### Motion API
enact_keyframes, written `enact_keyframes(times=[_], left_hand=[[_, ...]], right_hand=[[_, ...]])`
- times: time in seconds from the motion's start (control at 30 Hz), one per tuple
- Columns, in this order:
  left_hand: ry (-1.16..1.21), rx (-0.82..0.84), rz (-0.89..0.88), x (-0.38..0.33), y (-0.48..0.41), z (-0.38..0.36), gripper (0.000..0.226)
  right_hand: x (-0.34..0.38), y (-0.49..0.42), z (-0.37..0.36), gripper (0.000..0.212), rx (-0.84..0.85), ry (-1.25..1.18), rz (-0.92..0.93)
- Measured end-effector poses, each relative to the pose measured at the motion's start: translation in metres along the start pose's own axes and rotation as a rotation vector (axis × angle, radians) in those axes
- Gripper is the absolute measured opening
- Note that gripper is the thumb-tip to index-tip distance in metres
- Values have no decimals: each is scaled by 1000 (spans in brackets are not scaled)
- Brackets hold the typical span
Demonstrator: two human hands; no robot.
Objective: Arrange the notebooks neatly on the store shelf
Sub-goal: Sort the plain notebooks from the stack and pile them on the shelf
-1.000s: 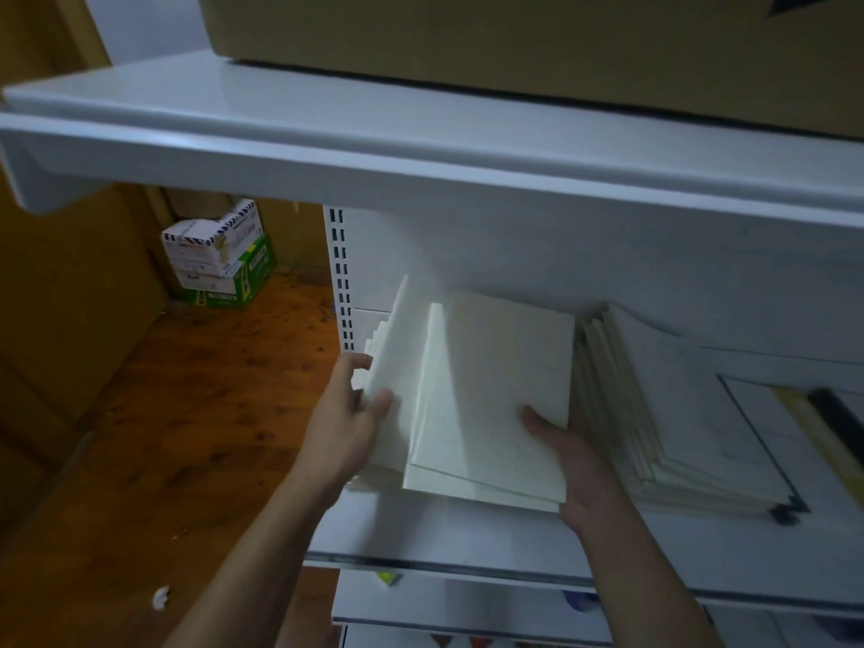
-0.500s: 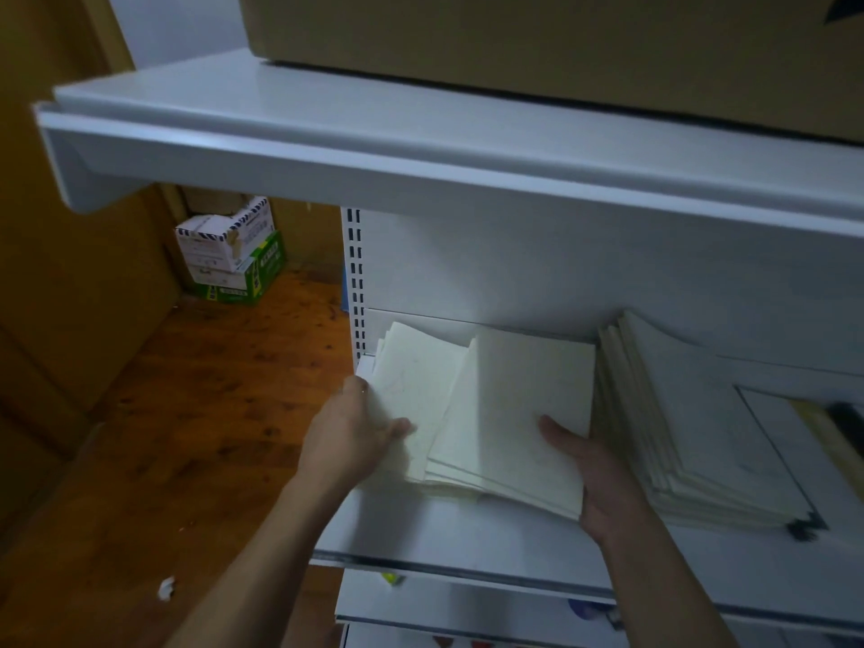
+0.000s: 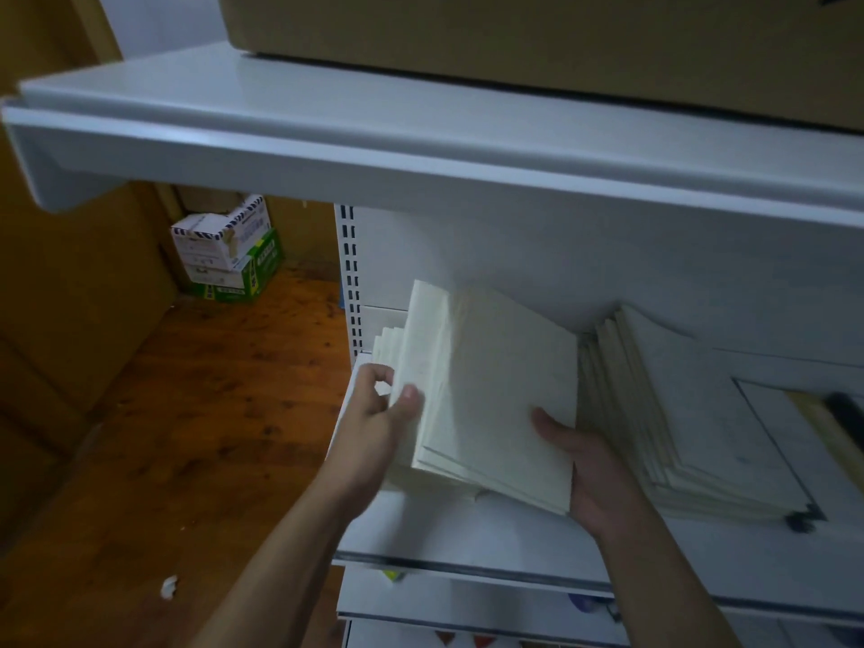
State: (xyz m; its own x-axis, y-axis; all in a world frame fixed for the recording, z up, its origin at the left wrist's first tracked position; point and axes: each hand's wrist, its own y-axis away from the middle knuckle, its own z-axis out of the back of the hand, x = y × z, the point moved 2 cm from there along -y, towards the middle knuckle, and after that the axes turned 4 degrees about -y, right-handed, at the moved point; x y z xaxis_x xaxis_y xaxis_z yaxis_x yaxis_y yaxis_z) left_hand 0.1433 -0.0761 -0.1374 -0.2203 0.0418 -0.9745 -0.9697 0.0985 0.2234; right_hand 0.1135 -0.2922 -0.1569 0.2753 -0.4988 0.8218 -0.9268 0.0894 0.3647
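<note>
A bundle of pale notebooks (image 3: pixel 495 395) is standing tilted on the white shelf (image 3: pixel 467 535), its far edges leaning toward the back panel and its near edges resting low toward the shelf front. The covers are fanning apart at the left, where several stepped corners are showing. The right hand (image 3: pixel 589 470) is cupping the bundle's near right corner, thumb lying across the front cover and fingers hidden behind it, so it is closed around that edge. The left hand (image 3: pixel 378 413) is pinching the left edge, thumb on the front and fingers curling behind the outer covers. Just right of the bundle, touching or nearly so, a second stack of notebooks (image 3: pixel 692 413) is leaning at a slant, its near corners splaying outward.

Judging from this, the bundle is being squared up, and the grip looks loose enough that the fanned left covers could be slipping out and dropping off the shelf's open left end toward the wooden floor (image 3: pixel 187 413). Pushing rightward too firmly could be nudging the slanted stack further out of line. Overhead, the upper shelf (image 3: pixel 421 147) is carrying a cardboard box (image 3: pixel 537 35), leaving limited headroom for tipping the bundle upright.
</note>
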Motion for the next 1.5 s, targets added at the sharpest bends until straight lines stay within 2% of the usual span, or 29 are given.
enact_keyframes(times=[0.07, 0.13, 0.2, 0.23, 0.3, 0.37, 0.5, 0.57, 0.63, 0.7, 0.8, 0.9, 1.0, 1.03, 1.1, 1.17, 1.2, 1.27, 1.37, 1.43, 1.5], left_hand=[[-88, 27, 3, 4, -1, -10, 13], [-288, -32, -68, 5, -6, -8, 26], [-695, -184, -217, 10, -16, 6, 32], [-875, -252, -231, 15, -21, 14, 38], [-1019, -258, -97, 28, -30, 26, 65], [-971, -185, 4, 34, -35, 28, 70], [-830, -232, 33, 28, -44, 43, 37], [-834, -269, 11, 23, -41, 50, 24], [-801, -295, -65, 16, -34, 50, 21], [-600, -241, -122, 5, -21, 41, 20], [-174, -84, -36, 0, -4, 22, 12], [-30, 40, 52, 9, 4, 6, 14], [-160, 48, 18, 17, 0, -2, 25], [-310, 3, -56, 19, -3, -2, 28], [-792, -196, -211, 23, -10, 4, 32], [-1147, -390, -251, 25, -14, 11, 51], [-1184, -403, -205, 28, -16, 14, 62], [-1036, -322, -84, 35, -23, 20, 72], [-832, -255, 19, 34, -32, 32, 54], [-849, -301, 6, 25, -33, 39, 43], [-900, -341, -81, 17, -32, 42, 32]], right_hand=[[2, 0, -3, 41, 31, 76, 6], [2, -1, -3, 36, 2, 119, 34], [1, -3, 0, 37, -41, 109, 42], [0, -3, 2, 40, -61, 89, 35], [-2, -2, 6, 45, -102, 60, 21], [-2, -1, 10, 47, -122, 57, 28], [0, 2, 11, 48, -95, 27, 19], [2, 4, 9, 51, -60, 19, 39], [3, 6, 5, 47, -21, 7, 64], [2, 5, 1, 45, -1, 5, 67], [-5, 1, -4, 54, 1, 20, 41], [-8, -1, -8, 56, 25, 38, 4], [-6, -3, -8, 53, 32, 78, 19], [-5, -3, -7, 48, 18, 86, 30], [-5, -3, -2, 35, -48, 72, 30], [-6, -2, 5, 34, -107, 48, 36], [-6, -1, 8, 38, -131, 36, 47], [-6, 0, 16, 50, -172, 10, 46], [-6, 4, 24, 59, -170, -24, 32], [-7, 5, 26, 75, -146, -13, 33], [-7, 4, 25, 65, -128, -22, 33]])
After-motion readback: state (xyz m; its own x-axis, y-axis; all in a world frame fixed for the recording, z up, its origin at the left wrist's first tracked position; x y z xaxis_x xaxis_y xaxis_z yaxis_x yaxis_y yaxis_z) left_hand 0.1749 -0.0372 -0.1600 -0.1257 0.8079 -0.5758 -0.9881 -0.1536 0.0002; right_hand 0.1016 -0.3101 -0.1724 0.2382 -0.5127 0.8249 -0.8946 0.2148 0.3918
